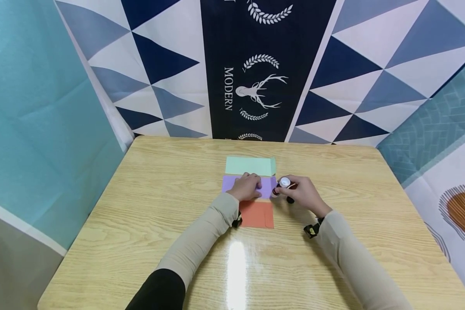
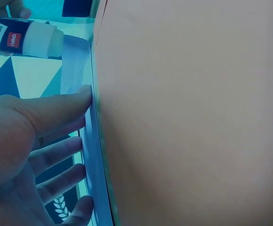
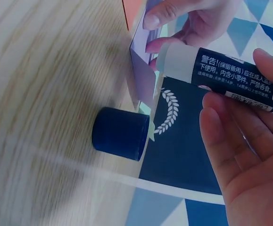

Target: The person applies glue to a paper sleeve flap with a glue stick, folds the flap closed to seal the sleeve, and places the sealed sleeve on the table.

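Note:
My left hand [image 1: 247,187] rests its fingertips on the purple envelope [image 1: 227,182], holding it down on the table. In the left wrist view its thumb and fingers are spread and fairly straight. My right hand [image 1: 305,194] pinches a dark blue and white glue stick [image 3: 235,77] between thumb and fingers. The glue stick is uncapped and tilted, its pale tip close at the envelope's unfolded flap [image 3: 143,77]. Its dark blue cap [image 3: 120,134] stands on the table beside the flap, under the right hand.
A mint green envelope [image 1: 249,165] lies just beyond the purple one. On the near side is an orange-red envelope [image 1: 257,215], partly covered by the left wrist. All lie on a wood-grain table [image 1: 159,181] backed by a patterned cloth [image 1: 170,64].

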`<state>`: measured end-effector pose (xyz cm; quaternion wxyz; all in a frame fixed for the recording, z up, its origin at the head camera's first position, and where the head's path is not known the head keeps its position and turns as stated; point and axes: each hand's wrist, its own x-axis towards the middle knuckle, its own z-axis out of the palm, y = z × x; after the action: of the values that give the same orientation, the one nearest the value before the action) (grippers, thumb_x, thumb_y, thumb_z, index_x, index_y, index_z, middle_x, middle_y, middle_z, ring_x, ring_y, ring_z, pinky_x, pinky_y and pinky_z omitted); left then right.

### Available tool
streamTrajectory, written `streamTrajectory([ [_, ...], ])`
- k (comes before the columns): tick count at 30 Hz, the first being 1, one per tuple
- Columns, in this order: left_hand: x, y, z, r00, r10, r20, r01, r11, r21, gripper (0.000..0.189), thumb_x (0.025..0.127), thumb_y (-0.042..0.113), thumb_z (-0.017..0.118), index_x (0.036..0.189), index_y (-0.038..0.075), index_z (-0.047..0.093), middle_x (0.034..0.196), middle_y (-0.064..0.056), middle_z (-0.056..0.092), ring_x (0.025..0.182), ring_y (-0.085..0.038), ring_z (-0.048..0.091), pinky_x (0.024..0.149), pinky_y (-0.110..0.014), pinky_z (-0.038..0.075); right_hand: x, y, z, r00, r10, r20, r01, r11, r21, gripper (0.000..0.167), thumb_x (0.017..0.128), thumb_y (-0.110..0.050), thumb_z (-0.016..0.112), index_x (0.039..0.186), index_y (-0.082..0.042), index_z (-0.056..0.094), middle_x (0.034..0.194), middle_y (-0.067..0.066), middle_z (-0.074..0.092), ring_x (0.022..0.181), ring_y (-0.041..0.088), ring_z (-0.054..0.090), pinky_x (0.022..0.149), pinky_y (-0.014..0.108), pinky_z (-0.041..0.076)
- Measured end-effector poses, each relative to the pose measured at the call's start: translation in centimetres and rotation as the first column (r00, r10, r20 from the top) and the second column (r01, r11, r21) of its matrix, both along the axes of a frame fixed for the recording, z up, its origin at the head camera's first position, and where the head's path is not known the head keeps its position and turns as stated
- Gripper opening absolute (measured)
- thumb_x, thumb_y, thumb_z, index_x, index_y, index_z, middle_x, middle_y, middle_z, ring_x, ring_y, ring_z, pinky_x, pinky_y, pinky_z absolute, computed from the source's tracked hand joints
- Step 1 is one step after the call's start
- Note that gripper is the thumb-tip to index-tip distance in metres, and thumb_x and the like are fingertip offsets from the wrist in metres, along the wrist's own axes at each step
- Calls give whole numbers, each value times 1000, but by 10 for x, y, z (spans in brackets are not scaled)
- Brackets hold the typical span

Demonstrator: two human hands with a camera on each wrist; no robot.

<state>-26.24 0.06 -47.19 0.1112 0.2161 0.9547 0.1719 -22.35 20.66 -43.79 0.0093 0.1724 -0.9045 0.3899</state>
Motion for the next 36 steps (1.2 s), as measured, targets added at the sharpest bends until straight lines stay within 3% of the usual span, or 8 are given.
streamTrajectory([
  [6, 0, -2, 0, 1000, -2, 4, 2, 1000, 23, 20, 91, 30, 69, 105, 18, 64, 131, 4, 57, 118, -18, 47, 97, -43, 41, 0, 4, 2, 1000, -28, 11, 28, 999, -18, 25, 84, -21, 78, 98, -1, 71, 93, 16, 72, 79, 19, 65, 66, 19, 53],
  [16, -3, 2, 2, 999, -12, -33, 12, 1000, -22, 17, 92, 31, 68, 103, 18, 66, 120, 4, 59, 112, -18, 49, 96, -43, 44, -2, 8, 2, 998, -59, 34, 60, 998, -31, 28, 84, -25, 77, 99, -1, 71, 96, 17, 72, 77, 17, 63, 65, 19, 52],
  [25, -6, 6, 5, 983, -129, -131, 120, 990, -74, 21, 89, 25, 72, 106, 13, 71, 114, 1, 64, 107, -17, 54, 91, -33, 49, -3, 9, 11, 999, -47, -13, 46, 999, -17, 24, 84, -21, 77, 97, -1, 71, 91, 16, 72, 74, 13, 64, 65, 19, 52],
  [31, -9, 4, 1, 978, -177, -115, 174, 984, -35, 35, 89, 21, 71, 122, 9, 66, 119, -3, 64, 111, -18, 55, 101, -28, 44, -6, 7, 14, 998, -48, -36, 47, 999, -26, 23, 83, -22, 78, 96, -4, 72, 90, 13, 72, 72, 9, 65, 64, 19, 53],
  [36, -11, 4, -1, 975, -194, -106, 193, 981, -19, 36, 91, 17, 68, 125, 8, 63, 120, -4, 64, 114, -19, 57, 102, -28, 44, -8, 7, 14, 998, -45, -41, 44, 999, -20, 23, 84, -22, 78, 95, -3, 72, 90, 14, 73, 73, 9, 64, 65, 19, 53],
])
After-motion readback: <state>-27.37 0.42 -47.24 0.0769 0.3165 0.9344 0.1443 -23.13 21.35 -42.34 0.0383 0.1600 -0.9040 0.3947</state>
